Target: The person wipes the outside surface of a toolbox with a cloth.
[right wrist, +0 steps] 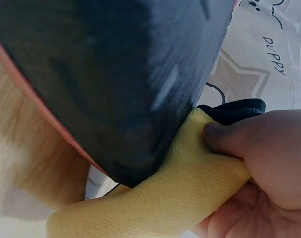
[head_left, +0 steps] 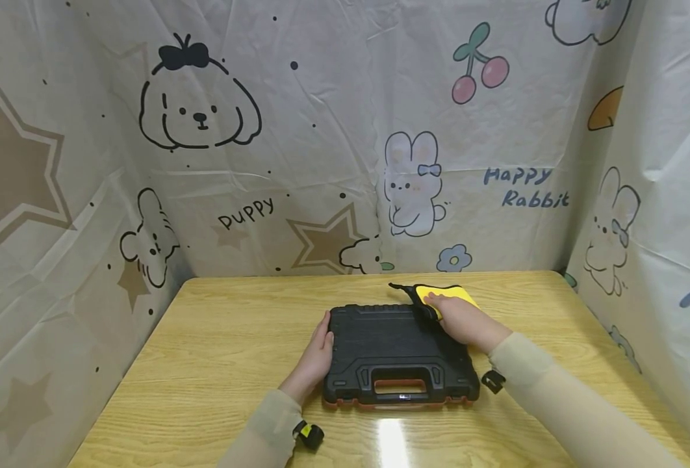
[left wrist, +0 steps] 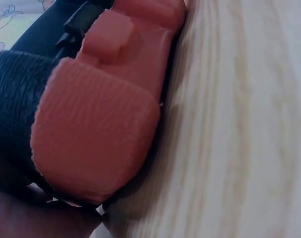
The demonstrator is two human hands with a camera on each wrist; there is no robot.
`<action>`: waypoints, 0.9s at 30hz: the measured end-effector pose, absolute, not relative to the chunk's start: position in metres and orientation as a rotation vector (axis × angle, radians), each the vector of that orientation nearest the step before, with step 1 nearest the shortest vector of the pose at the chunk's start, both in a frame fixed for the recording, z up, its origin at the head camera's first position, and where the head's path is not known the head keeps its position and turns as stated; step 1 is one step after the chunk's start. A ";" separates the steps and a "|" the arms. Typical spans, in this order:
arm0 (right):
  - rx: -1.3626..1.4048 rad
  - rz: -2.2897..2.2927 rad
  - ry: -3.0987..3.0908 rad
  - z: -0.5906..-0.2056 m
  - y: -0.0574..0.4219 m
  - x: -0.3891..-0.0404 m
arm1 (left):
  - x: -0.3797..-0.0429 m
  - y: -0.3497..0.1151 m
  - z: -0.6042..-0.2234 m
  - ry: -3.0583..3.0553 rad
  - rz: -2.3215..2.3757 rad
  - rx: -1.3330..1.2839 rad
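A black hard-shell tool case (head_left: pixel 397 341) with an orange-red lower half lies flat on the wooden table, its handle toward me. Against the case's left side rests my left hand (head_left: pixel 316 357), fingers extended along the edge. The left wrist view shows the case's ribbed orange-red corner (left wrist: pixel 96 134) close up, with part of that hand below it. My right hand (head_left: pixel 464 320) grips a yellow cloth (head_left: pixel 468 296) with black trim at the case's far right corner. In the right wrist view, the thumb presses on the cloth, which is folded against the black shell.
Wooden tabletop (head_left: pixel 222 338) surrounds the case. A cartoon-printed curtain (head_left: pixel 321 130) hangs behind the table and on both sides. Each wrist carries a strapped black device (head_left: pixel 310 435).
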State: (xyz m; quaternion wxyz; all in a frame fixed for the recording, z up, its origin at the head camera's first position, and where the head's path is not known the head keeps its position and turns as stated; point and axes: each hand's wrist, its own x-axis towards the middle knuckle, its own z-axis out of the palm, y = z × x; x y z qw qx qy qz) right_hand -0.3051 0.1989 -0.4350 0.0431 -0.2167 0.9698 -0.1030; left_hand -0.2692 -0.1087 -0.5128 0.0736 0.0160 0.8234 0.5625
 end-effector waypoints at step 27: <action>-0.795 -0.199 2.971 -0.433 0.199 -0.238 | -0.269 -0.107 -0.512 2.460 1.690 0.042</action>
